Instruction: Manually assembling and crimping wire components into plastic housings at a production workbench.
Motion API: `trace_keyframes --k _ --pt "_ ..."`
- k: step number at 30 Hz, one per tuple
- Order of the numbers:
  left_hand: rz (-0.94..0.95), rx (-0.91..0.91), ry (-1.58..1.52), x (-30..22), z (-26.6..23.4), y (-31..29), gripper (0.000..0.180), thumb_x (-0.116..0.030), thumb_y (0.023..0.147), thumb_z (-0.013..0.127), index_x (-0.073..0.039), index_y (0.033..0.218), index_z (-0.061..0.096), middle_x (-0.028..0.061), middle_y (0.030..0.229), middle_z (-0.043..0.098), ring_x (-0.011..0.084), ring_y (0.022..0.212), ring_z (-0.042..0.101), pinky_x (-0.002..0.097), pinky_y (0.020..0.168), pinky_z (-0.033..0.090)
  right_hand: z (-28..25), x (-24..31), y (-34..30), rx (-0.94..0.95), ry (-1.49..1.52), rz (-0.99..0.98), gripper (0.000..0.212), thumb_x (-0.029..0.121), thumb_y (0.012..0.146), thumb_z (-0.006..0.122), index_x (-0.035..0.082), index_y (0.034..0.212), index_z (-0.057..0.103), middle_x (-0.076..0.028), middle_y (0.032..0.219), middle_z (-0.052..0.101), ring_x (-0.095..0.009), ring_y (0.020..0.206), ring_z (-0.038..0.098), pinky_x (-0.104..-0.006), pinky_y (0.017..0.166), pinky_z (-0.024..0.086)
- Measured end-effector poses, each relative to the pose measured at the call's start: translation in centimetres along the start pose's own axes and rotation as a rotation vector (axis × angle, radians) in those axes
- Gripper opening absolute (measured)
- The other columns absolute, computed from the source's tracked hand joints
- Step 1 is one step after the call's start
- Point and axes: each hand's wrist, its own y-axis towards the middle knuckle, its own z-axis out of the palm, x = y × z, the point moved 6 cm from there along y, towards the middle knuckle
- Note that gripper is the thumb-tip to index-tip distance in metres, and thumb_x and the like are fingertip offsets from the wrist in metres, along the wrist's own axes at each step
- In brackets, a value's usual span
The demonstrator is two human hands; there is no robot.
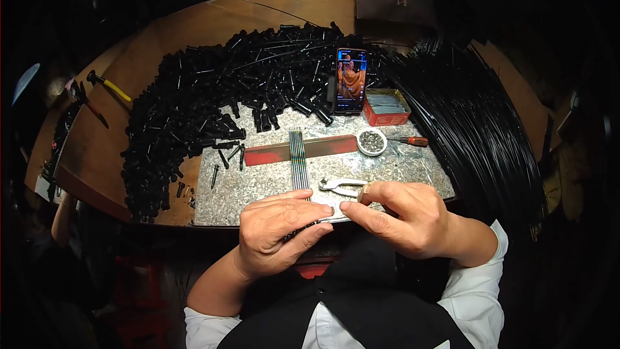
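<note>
My left hand (279, 221) is closed around the near end of a bundle of thin metal rods (300, 167); several small black ends show under its fingers. The rods stretch away from me side by side, over a red and dark bar (268, 153). My right hand (410, 218) is bent over the handles of metal pincers (339, 185), which run under its fingers; the grip itself is partly hidden. The pincers' jaws point left, close to the rods. My right thumb reaches out, its tip near my left fingertips. Beneath both hands lies a speckled grey board (226, 210).
A big heap of black tubular parts (187, 103) covers the left and back. A lit phone (351, 82) stands upright beside a red box (386, 108). Nearby are a white bowl of small metal pieces (372, 142) and a red-handled tool (413, 141). Long black rods (478, 116) fill the right.
</note>
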Motion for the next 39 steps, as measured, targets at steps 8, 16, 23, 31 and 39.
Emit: trace_keyframes --k 8,16,23,31,39 --pt "0.011 0.006 0.023 -0.1 -0.1 0.0 0.011 -0.004 0.077 0.067 0.000 0.087 0.068 0.0131 0.084 0.070 0.0239 0.080 0.070 0.0417 0.082 0.053 -0.1 0.2 0.0 0.003 -0.005 -0.010 0.031 0.006 0.071 0.064 0.001 0.102 0.066 -0.009 0.078 0.058 -0.014 0.055 0.055 -0.0234 0.040 0.043" --pt "0.016 0.021 0.021 -0.2 0.0 0.1 0.011 -0.004 0.077 0.067 0.000 0.087 0.068 0.0136 0.084 0.070 0.0243 0.081 0.070 0.0417 0.082 0.053 0.0 0.3 -0.1 0.007 0.000 -0.010 0.032 0.006 0.071 0.064 0.001 0.103 0.066 -0.009 0.079 0.058 -0.015 0.058 0.058 -0.0236 0.042 0.046" --pt "-0.013 0.045 -0.028 0.1 0.2 0.1 0.015 -0.010 0.077 0.071 0.000 0.088 0.068 0.0127 0.084 0.070 0.0239 0.082 0.070 0.0406 0.083 0.053 0.0 0.2 -0.1 0.010 -0.021 0.040 0.031 -0.002 0.070 0.065 -0.004 0.101 0.062 -0.014 0.088 0.056 -0.020 0.066 0.060 -0.0251 0.050 0.050" --pt "-0.016 0.093 -0.057 0.9 0.5 0.0 0.031 -0.028 0.073 0.074 -0.002 0.090 0.069 0.0113 0.085 0.071 0.0230 0.081 0.070 0.0395 0.081 0.054 -0.1 -0.1 0.6 0.072 0.052 0.044 0.027 -0.002 0.069 0.067 -0.003 0.096 0.063 -0.015 0.093 0.055 -0.022 0.073 0.058 -0.0282 0.057 0.049" --pt "0.009 0.106 -0.093 1.3 0.5 0.0 0.039 -0.035 0.070 0.074 0.000 0.088 0.069 0.0110 0.082 0.070 0.0246 0.080 0.070 0.0397 0.081 0.054 -0.2 -0.1 1.2 0.046 0.030 -0.033 0.032 0.002 0.068 0.068 0.000 0.100 0.067 -0.013 0.093 0.056 -0.019 0.071 0.057 -0.0265 0.055 0.046"
